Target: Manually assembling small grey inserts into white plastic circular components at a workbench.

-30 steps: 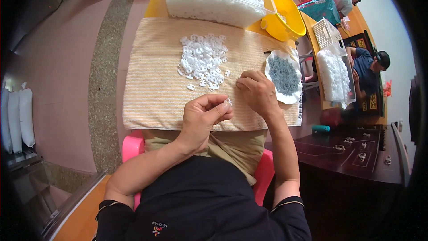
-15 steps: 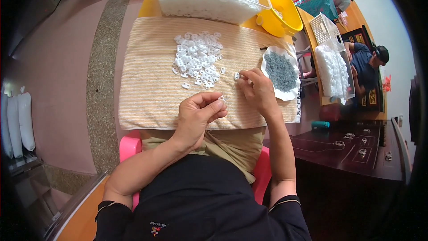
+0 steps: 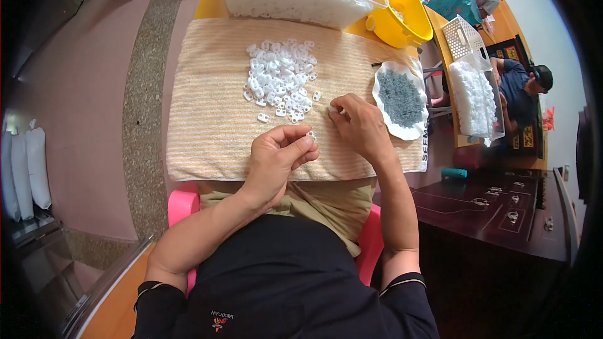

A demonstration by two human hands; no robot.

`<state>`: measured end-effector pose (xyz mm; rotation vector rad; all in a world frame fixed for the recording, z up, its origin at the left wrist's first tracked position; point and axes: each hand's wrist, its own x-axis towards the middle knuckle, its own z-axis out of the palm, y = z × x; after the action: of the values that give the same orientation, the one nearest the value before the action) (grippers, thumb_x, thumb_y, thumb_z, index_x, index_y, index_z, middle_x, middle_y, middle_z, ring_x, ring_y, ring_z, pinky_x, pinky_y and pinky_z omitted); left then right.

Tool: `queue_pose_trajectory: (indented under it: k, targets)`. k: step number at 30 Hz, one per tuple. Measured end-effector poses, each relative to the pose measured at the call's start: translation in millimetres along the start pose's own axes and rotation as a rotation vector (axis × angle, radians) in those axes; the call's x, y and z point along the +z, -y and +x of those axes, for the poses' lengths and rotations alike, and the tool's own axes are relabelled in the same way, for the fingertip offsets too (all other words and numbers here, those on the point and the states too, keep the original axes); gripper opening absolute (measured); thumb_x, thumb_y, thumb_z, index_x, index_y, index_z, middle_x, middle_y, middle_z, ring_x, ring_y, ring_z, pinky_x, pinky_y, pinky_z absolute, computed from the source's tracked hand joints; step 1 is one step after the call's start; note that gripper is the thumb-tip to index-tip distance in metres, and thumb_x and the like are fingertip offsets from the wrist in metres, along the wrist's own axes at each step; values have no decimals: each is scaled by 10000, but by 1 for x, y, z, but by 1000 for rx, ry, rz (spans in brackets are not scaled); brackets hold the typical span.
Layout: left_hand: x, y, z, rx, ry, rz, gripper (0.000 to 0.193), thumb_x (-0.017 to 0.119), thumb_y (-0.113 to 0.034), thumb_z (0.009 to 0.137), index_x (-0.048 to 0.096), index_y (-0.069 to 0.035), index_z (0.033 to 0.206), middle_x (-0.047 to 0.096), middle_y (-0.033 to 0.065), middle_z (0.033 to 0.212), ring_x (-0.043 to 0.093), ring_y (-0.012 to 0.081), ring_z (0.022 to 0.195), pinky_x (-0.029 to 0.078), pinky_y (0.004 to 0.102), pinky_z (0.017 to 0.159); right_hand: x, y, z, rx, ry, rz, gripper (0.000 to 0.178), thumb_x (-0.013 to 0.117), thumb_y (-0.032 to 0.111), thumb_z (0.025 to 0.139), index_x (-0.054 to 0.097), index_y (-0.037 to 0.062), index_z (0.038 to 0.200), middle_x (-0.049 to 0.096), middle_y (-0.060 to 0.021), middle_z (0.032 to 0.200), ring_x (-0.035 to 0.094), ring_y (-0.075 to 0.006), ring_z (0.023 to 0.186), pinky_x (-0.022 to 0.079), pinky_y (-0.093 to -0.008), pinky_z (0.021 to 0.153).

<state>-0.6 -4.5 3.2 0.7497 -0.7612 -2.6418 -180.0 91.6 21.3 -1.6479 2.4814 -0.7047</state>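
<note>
The right hand (image 3: 360, 124) now covers more of its small white piece (image 3: 333, 109), which seems to have tilted.

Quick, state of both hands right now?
Left hand: closed, pinching a small white holed piece.
Right hand: curled at another white piece; whether it grips cannot be told.

The left forearm (image 3: 210, 226) slants forward and inward, the left hand (image 3: 276, 154) turned thumb side up, thumb and forefinger pinched, remaining fingers curled. The right forearm (image 3: 399, 207) reaches nearly straight ahead; the right hand (image 3: 362, 127) leans inward, knuckles up, thumb and forefinger drawn close.
</note>
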Motion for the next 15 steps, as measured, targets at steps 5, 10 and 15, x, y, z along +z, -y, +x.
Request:
queue_pose_trajectory:
  k: [5, 10, 15]
  targets:
    - [-1, 0, 2, -10, -17, 6, 171, 614, 3, 878, 604, 21, 1047, 633, 72, 905, 642, 143, 822, 567, 272, 775, 0, -4, -5, -16, -17, 104, 245, 675, 52, 797, 640, 29, 1038, 628, -120, 813, 614, -242, 709, 484, -319, 651]
    - [-1, -1, 3, -14, -16, 17, 165, 609, -3, 883, 603, 20, 1046, 632, 75, 909, 641, 140, 818, 566, 274, 772, -3, -2, -20, 125, 85, 487, 278, 665, 19, 840, 621, -8, 1113, 621, -50, 838, 582, -109, 715, 479, -248, 640]
    - [-2, 0, 4, -33, -3, 22, 166, 605, -7, 887, 603, 21, 1051, 632, 77, 911, 640, 135, 816, 567, 269, 767, 3, 5, -30, 332, 217, 1006, 259, 622, 4, 884, 604, -52, 1137, 619, -36, 913, 606, -91, 797, 529, -225, 703]
